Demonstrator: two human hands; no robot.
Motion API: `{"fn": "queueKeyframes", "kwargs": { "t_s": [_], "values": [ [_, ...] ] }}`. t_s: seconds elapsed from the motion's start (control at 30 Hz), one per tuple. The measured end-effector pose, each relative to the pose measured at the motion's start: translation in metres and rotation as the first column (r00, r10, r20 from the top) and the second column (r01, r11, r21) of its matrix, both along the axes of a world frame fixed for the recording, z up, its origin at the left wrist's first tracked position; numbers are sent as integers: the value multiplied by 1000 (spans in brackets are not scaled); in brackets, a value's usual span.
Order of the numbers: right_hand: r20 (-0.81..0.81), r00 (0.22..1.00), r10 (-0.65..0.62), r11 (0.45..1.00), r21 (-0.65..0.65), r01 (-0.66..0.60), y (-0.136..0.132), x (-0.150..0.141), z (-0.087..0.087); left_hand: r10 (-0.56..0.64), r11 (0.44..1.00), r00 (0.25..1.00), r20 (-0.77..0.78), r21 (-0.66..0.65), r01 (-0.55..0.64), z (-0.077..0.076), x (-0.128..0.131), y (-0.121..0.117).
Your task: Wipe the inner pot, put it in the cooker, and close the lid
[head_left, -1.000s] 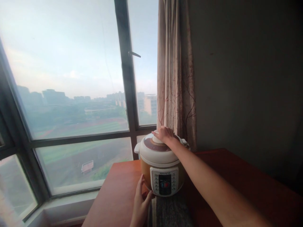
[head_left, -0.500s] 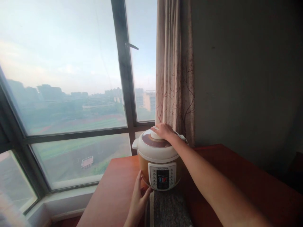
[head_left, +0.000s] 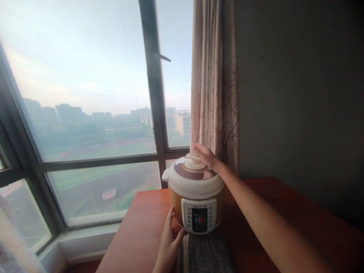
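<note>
A white and gold electric pressure cooker (head_left: 196, 189) stands upright on the red-brown table, its control panel facing me. Its white lid has a brown top and a raised white knob (head_left: 195, 162). Just above the knob hovers my right hand (head_left: 205, 154), fingers stretched out and apparently holding nothing. Low on the cooker's left side, my left hand (head_left: 169, 242) rests its fingertips and thumb, spread apart, against the body. The cooker's right side is partly hidden behind my right forearm.
A dark grey striped cloth (head_left: 206, 252) lies in front of the cooker on the table (head_left: 133, 231). Behind are a closed window with a dark frame (head_left: 99, 163) and a beige curtain (head_left: 213, 87). A dark wall (head_left: 292, 94) rises at the right.
My right hand has come up off the lid's knob, which now shows. My left hand keeps its place against the cooker. The whole view has shifted slightly.
</note>
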State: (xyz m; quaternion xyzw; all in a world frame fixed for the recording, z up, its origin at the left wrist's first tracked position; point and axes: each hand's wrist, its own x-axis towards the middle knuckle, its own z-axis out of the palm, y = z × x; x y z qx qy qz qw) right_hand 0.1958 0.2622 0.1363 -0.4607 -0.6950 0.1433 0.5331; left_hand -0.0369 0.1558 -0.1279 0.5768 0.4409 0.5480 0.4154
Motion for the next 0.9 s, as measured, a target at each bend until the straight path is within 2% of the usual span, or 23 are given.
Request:
{"fn": "queueKeyframes", "kwargs": {
  "t_s": [0.1,0.17,0.23,0.33,0.4,0.47,0.57,0.63,0.73,0.9],
  "values": [
    [-270,962,-28,996,75,50,-17,26,-20,20,1000,1000,10,2,-20,-9,-4,6],
    [-447,890,-90,985,94,147,-31,49,-43,61,998,997,-57,25,-59,-9,-10,14],
    [-600,784,-161,963,79,258,-45,72,-70,91,996,988,-122,29,-89,-1,-19,26],
    [-742,623,-250,937,-21,350,-60,100,-110,113,994,990,-90,6,-113,33,-30,49],
    [-789,547,-279,935,-95,340,-65,108,-129,131,991,991,-21,14,-131,66,-33,64],
    [-817,501,-286,945,-154,288,-66,106,-142,117,992,991,62,42,-119,99,-31,75],
    [-843,471,-260,965,-207,162,-66,90,-148,53,997,986,155,42,-61,134,-23,83],
    [-856,463,-228,973,-216,79,-65,79,-146,10,1000,983,181,22,-14,144,-17,85],
    [-874,441,-203,976,-218,16,-63,71,-140,-27,998,973,231,-55,40,146,-9,88],
    [-886,386,-258,960,-281,-5,-57,79,-135,-11,992,956,293,-119,48,142,-4,91]
  ]
}}
